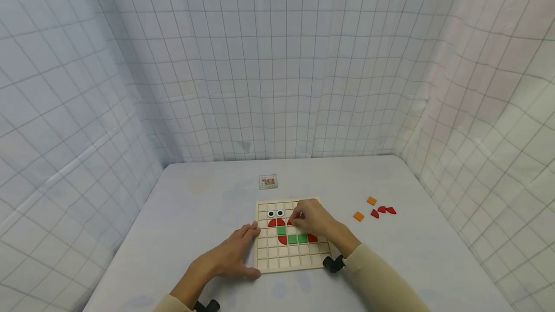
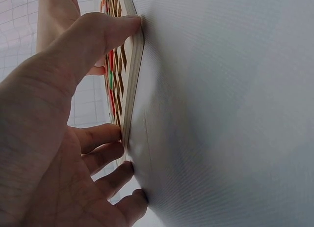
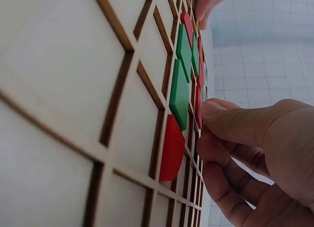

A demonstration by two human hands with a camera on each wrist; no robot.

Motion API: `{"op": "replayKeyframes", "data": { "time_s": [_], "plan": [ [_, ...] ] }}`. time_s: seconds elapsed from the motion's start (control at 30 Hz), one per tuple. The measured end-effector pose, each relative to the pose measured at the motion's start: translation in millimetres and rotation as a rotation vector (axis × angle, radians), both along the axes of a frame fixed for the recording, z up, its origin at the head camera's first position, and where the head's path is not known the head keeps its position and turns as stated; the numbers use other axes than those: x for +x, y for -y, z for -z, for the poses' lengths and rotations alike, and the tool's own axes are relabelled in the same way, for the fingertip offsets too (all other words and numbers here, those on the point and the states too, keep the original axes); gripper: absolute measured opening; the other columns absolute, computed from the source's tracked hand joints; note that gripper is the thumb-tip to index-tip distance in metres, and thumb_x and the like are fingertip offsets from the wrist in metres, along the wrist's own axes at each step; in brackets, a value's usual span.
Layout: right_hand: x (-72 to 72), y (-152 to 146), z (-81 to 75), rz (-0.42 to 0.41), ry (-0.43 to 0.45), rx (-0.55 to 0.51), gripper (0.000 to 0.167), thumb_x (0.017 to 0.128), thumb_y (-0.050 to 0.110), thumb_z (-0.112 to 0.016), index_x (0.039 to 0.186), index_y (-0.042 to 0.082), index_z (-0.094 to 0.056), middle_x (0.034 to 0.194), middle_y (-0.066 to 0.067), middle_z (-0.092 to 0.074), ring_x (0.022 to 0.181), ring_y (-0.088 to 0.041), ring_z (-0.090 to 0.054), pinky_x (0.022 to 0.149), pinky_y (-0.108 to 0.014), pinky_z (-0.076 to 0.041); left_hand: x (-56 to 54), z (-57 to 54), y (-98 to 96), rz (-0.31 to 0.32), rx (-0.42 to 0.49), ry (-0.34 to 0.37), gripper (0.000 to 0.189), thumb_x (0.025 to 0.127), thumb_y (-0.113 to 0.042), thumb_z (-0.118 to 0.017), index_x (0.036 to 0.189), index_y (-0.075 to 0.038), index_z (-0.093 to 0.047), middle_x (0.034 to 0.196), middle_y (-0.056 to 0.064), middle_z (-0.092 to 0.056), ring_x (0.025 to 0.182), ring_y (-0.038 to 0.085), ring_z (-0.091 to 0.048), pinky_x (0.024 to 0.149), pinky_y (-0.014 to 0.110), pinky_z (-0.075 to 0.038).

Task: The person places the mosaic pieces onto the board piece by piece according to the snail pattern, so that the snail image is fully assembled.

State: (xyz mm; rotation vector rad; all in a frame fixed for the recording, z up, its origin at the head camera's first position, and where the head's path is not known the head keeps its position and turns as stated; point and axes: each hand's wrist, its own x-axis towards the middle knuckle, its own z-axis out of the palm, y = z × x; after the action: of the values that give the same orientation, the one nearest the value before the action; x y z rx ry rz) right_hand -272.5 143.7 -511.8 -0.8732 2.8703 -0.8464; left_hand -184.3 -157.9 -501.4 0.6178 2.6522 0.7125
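White table [image 1: 199, 220], pale wooden grid board [image 1: 283, 252] centre: seating of a red round-edged flat piece [image 3: 198, 106] apparently in hand.
Left hand [image 1: 231, 255] spread along the board's left edge, gripping nothing; right hand [image 1: 315, 218] pinches that red piece, fingertips closed, over the board's far half; next move likely calls for alignment with cell walls, then release. Counts: one picture card [image 1: 268, 181], far; two orange flat squares [image 1: 358, 216], loose right; three green flat squares [image 1: 292, 239], on board; eight red pieces (four on board, one pinched, three loose right [image 1: 382, 209]); two white black-centred eye discs [image 1: 271, 214], on board.
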Motion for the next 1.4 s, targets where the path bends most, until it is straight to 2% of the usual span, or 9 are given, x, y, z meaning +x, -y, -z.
{"op": "replayKeyframes", "data": {
  "time_s": [0.27, 0.6, 0.93, 1.23, 1.4],
  "plan": [
    [1.7, -17.5, -0.5, 0.032, 0.0, -0.033, 0.007, 0.104, 0.009, -0.088, 0.1, 0.014, -0.091, 0.101, 0.006, -0.081, 0.087, -0.006, -0.061, 0.079, -0.022, -0.055, -0.3, 3.4, 2.0, 0.006, -0.008, -0.021, 0.114, 0.084, -0.046, -0.104, 0.172, -0.001, -0.048, 0.191, 0.022, -0.034, 0.176, 0.049, -0.035, 0.14, 0.069, -0.039],
    [5.0, -55.9, -3.8, 0.122, -0.017, -0.04, 0.005, 0.103, 0.007, -0.088, 0.104, 0.012, -0.09, 0.098, 0.004, -0.078, 0.084, -0.006, -0.06, 0.075, -0.021, -0.054, -1.2, 4.1, 3.4, 0.023, -0.007, -0.033, 0.115, 0.085, -0.047, -0.104, 0.173, 0.0, -0.046, 0.191, 0.022, -0.034, 0.176, 0.049, -0.036, 0.14, 0.069, -0.039],
    [12.3, -112.8, -8.5, 0.25, -0.01, -0.01, 0.015, 0.101, 0.008, -0.09, 0.116, 0.01, -0.09, 0.107, -0.002, -0.081, 0.09, -0.012, -0.067, 0.077, -0.024, -0.058, -1.0, 5.1, 2.3, 0.011, -0.019, -0.014, 0.116, 0.086, -0.049, -0.103, 0.174, -0.002, -0.045, 0.192, 0.02, -0.031, 0.177, 0.048, -0.034, 0.14, 0.069, -0.039],
    [19.2, -171.9, -9.4, 0.289, -0.029, -0.035, 0.024, 0.098, 0.007, -0.092, 0.121, 0.006, -0.088, 0.11, -0.012, -0.08, 0.091, -0.017, -0.074, 0.075, -0.026, -0.06, -0.1, 2.9, 1.6, 0.012, -0.02, -0.014, 0.116, 0.085, -0.048, -0.103, 0.174, -0.002, -0.045, 0.192, 0.02, -0.032, 0.177, 0.046, -0.035, 0.139, 0.069, -0.04],
    [22.5, -199.1, -7.8, 0.332, -0.004, -0.009, 0.028, 0.097, 0.009, -0.093, 0.124, 0.004, -0.087, 0.111, -0.013, -0.077, 0.094, -0.021, -0.07, 0.079, -0.029, -0.058, 0.1, 3.5, 1.7, 0.006, -0.02, -0.008, 0.115, 0.085, -0.048, -0.103, 0.174, -0.002, -0.045, 0.192, 0.019, -0.032, 0.177, 0.046, -0.035, 0.139, 0.068, -0.041]
  ]
}}
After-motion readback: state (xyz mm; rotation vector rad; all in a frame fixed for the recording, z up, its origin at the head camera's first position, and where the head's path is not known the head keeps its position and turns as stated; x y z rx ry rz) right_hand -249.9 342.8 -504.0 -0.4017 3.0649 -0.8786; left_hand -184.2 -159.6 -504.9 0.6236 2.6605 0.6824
